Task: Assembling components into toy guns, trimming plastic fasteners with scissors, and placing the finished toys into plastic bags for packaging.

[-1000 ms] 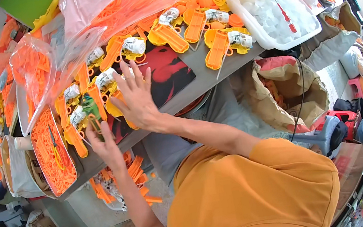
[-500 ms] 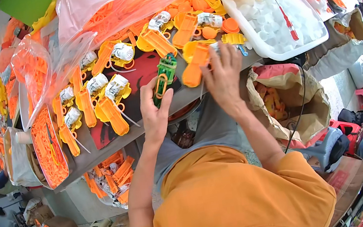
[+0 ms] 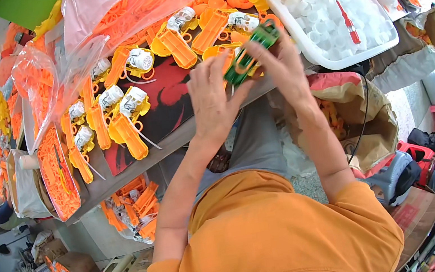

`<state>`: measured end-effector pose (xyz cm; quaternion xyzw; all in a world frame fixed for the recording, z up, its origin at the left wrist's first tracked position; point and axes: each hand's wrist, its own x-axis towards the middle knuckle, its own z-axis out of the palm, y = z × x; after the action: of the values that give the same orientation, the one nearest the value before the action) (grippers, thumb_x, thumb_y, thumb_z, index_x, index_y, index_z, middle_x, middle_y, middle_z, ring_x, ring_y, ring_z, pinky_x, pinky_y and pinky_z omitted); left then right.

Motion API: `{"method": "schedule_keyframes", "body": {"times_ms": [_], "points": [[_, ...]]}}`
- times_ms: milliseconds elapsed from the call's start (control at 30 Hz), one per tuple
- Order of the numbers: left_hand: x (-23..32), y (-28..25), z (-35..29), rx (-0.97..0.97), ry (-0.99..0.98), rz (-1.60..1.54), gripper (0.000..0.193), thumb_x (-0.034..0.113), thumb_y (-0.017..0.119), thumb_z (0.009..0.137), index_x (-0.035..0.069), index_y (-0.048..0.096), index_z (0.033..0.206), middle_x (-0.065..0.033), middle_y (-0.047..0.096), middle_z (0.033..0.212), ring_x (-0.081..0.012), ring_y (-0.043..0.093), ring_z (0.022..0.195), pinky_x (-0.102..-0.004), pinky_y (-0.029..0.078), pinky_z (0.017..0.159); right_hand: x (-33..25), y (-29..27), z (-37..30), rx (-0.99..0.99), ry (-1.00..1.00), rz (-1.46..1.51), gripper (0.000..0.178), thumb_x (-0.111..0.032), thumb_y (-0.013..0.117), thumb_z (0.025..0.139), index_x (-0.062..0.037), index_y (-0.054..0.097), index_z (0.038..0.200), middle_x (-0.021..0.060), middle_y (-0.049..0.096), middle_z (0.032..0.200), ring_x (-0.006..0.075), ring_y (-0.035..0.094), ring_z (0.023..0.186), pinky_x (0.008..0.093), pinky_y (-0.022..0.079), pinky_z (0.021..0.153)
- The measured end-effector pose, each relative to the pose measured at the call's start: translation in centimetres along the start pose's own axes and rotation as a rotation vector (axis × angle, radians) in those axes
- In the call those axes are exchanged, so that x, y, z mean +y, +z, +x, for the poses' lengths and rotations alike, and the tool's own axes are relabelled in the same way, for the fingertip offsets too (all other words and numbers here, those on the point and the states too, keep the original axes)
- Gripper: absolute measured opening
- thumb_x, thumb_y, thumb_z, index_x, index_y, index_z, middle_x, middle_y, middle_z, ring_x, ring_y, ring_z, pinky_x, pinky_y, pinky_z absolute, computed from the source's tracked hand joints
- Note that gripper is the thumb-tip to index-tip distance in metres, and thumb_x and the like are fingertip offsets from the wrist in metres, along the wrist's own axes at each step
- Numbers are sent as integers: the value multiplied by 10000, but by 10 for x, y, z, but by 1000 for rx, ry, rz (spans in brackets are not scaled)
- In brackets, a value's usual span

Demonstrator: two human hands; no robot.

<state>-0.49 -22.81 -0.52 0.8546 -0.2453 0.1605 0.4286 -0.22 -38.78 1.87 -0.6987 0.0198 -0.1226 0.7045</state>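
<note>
A green plastic toy part point(image 3: 258, 48) with an orange piece on its side is between my two hands, tilted, above the table's front edge. My left hand point(image 3: 212, 98) has its thumb at the lower end, and its fingers are partly blurred. My right hand point(image 3: 285, 66) grips the upper end. Behind them lies a yellow-and-orange toy assembly point(image 3: 213, 52), partly hidden by the hands. More such assemblies with white cylinders stand in a loose row on the table, among them one assembly point(image 3: 130, 128) left of my hands.
A white tray point(image 3: 344, 63) of translucent caps holds a red-handled screwdriver point(image 3: 347, 18) at right. Below it stands a paper bag point(image 3: 373, 128) of orange parts, with a black cable point(image 3: 365, 124) across it. An orange-filled tray point(image 3: 60, 183) is at left. Bagged orange and yellow parts pile up behind.
My left hand has moved right and up with the green toy part. My right hand has left the orange-and-yellow assembly and come onto the green part, which has turned to slant rightward.
</note>
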Motion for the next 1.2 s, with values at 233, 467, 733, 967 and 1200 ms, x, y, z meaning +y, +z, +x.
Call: {"method": "schedule_keyframes", "body": {"times_ms": [233,467,733,967,1200], "points": [[-21,6,3,-37,-95,395,652,297,737,730,56,488,1283,-114,507,1163,-289,466,1088,-415,378,878,-8,-23,58,23,-49,11,334,-226,651,928,-9,511,1140,90,653,981,150,678,844,261,580,634],[-20,12,24,-85,-36,526,521,305,758,671,8,568,1055,-121,558,972,-269,502,970,-399,375,799,2,-11,76,-147,-134,-269,475,-311,707,878,50,485,1093,93,653,871,131,648,700,285,565,626],[-20,16,30,-157,-60,632,405,293,740,667,15,598,924,-116,582,922,-265,541,914,-395,385,800,-4,-2,82,-228,-68,-535,540,-345,705,867,39,470,1167,130,655,831,184,654,705,326,540,621],[-17,19,31,-157,-65,738,353,270,730,671,31,619,905,-104,598,885,-246,563,903,-388,392,811,0,1,90,-274,-131,-520,511,-357,685,883,12,503,1184,83,644,840,116,644,649,259,506,523],[-24,-2,36,-154,-18,585,387,321,737,725,25,630,949,-109,596,922,-258,568,930,-405,391,804,-6,-23,119,-111,-151,-286,430,-305,707,881,17,532,1106,83,657,879,145,682,735,273,575,605]]}}
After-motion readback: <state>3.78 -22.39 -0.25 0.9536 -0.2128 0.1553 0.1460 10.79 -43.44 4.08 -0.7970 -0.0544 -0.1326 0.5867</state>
